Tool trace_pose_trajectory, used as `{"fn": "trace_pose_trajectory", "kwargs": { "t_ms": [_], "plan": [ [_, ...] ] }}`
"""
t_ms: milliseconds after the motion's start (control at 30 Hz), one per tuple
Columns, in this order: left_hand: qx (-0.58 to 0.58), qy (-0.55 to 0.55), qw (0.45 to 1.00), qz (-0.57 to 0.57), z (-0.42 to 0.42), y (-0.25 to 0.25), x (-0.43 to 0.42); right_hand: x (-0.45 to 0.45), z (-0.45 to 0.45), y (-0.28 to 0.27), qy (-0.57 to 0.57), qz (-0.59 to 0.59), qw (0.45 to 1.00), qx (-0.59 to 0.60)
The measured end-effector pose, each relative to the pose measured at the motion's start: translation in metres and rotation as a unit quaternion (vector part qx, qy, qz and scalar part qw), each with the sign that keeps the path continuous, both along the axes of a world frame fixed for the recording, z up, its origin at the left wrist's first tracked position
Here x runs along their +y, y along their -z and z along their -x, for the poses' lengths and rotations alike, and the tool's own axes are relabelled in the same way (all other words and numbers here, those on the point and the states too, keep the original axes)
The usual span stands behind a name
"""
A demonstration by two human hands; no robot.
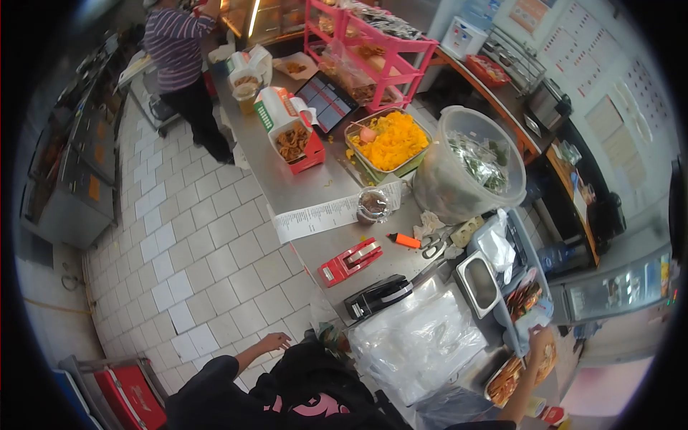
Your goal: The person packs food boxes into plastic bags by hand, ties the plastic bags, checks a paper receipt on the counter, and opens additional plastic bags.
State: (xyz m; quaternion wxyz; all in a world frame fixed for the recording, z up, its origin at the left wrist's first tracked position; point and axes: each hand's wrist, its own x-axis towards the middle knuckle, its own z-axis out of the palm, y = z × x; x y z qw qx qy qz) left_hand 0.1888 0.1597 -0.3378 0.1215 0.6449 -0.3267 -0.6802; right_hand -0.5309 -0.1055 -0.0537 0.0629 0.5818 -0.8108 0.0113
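Observation:
My left hand [274, 342] hangs over the floor beside the table's left edge, its fingers apart and nothing in it. Far to the right, my right hand [539, 342] reaches over the food containers, against a pale blue crumpled piece [534, 320] that looks like cloth or plastic. Its fingers are too small and partly hidden to make out their grip. Close by it are a tray of reddish-brown food [506, 380] and a dark tray section with wrapped food [523, 299]. Between my hands lies a stack of clear plastic bags [423, 337].
The steel table [315, 247] bears a black stapler-like device [378, 295], red tape dispenser [351, 262], orange marker [405, 241], scissors [434, 247], long receipt [315, 216] and tray of yellow food [392, 141]. A large bucket [469, 165] stands right. Another person [179, 57] is at upper left.

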Motion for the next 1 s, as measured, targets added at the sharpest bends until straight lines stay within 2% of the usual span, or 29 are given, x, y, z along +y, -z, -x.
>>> {"fn": "trace_pose_trajectory", "kwargs": {
  "t_ms": [67, 100, 133, 167, 200, 233, 267, 300, 333, 367, 400, 467, 533, 600, 633, 667, 700, 733, 767, 800, 833, 867, 933, 1000],
  "plan": [
    [-0.002, 0.076, 0.995, 0.071, -0.004, -0.01, -0.008, 0.001, 0.032, 0.017, -0.046, 0.089, 0.995, 0.001],
    [-0.012, 0.119, 0.988, 0.098, -0.006, -0.014, -0.011, 0.004, -0.006, -0.013, -0.021, -0.023, 0.999, 0.03],
    [-0.02, 0.169, 0.977, 0.125, -0.009, -0.021, -0.016, 0.002, 0.015, 0.007, 0.007, 0.08, 0.997, -0.005],
    [-0.026, 0.216, 0.966, 0.138, -0.01, -0.041, -0.026, -0.001, 0.014, 0.004, 0.033, 0.111, 0.991, -0.068],
    [-0.044, 0.293, 0.944, 0.146, -0.005, -0.082, -0.043, -0.006, 0.017, -0.006, 0.063, 0.145, 0.98, -0.125],
    [-0.047, 0.355, 0.922, 0.149, -0.001, -0.107, -0.056, -0.004, 0.027, 0.011, -0.009, 0.293, 0.942, -0.16],
    [-0.048, 0.417, 0.895, 0.153, 0.004, -0.129, -0.069, 0.004, -0.007, -0.031, 0.056, 0.177, 0.977, -0.104],
    [-0.04, 0.464, 0.872, 0.151, 0.01, -0.154, -0.082, 0.005, -0.024, -0.044, 0.072, 0.248, 0.957, -0.131],
    [-0.082, 0.516, 0.835, 0.17, 0.018, -0.181, -0.094, 0.01, -0.036, -0.062, 0.076, 0.278, 0.94, -0.182],
    [-0.125, 0.557, 0.798, 0.194, 0.03, -0.206, -0.106, 0.01, -0.048, -0.069, 0.034, 0.38, 0.918, -0.107],
    [-0.122, 0.576, 0.784, 0.198, 0.045, -0.231, -0.12, 0.012, -0.057, -0.079, 0.055, 0.4, 0.906, -0.126],
    [0.003, 0.497, 0.834, 0.241, 0.079, -0.28, -0.146, 0.026, -0.094, -0.101, 0.047, 0.442, 0.887, -0.126],
    [0.126, 0.43, 0.856, 0.257, 0.12, -0.315, -0.166, 0.046, -0.147, -0.123, 0.013, 0.52, 0.837, -0.172],
    [0.282, 0.328, 0.884, 0.178, 0.153, -0.314, -0.177, 0.079, -0.218, -0.139, 0.034, 0.459, 0.879, -0.127],
    [0.367, 0.291, 0.875, 0.12, 0.171, -0.315, -0.184, 0.098, -0.257, -0.147, 0.144, 0.309, 0.918, -0.202],
    [0.448, 0.248, 0.857, 0.06, 0.188, -0.315, -0.19, 0.116, -0.274, -0.113, 0.034, 0.311, 0.927, -0.209],
    [0.539, 0.195, 0.819, -0.031, 0.206, -0.316, -0.196, 0.133, -0.314, -0.12, -0.086, 0.263, 0.923, -0.269],
    [0.618, 0.136, 0.765, -0.121, 0.22, -0.315, -0.203, 0.15, -0.333, -0.085, -0.174, 0.197, 0.906, -0.332],
    [0.628, 0.123, 0.762, -0.1, 0.227, -0.298, -0.21, 0.16, -0.353, -0.086, -0.28, 0.106, 0.879, -0.372],
    [0.635, 0.111, 0.76, -0.077, 0.232, -0.284, -0.216, 0.173, -0.364, -0.068, -0.365, 0.054, 0.897, -0.242],
    [0.473, 0.094, 0.876, -0.006, 0.237, -0.3, -0.213, 0.186, -0.375, -0.054, -0.401, 0.033, 0.887, -0.226],
    [0.47, 0.091, 0.878, -0.008, 0.237, -0.293, -0.215, 0.198, -0.38, -0.044, -0.402, 0.032, 0.886, -0.231],
    [0.357, 0.133, 0.922, 0.062, 0.231, -0.272, -0.218, 0.22, -0.386, -0.031, -0.394, -0.015, 0.882, -0.26],
    [0.37, 0.101, 0.922, 0.057, 0.228, -0.265, -0.212, 0.235, -0.385, -0.028, -0.389, -0.042, 0.883, -0.258]
  ]
}}
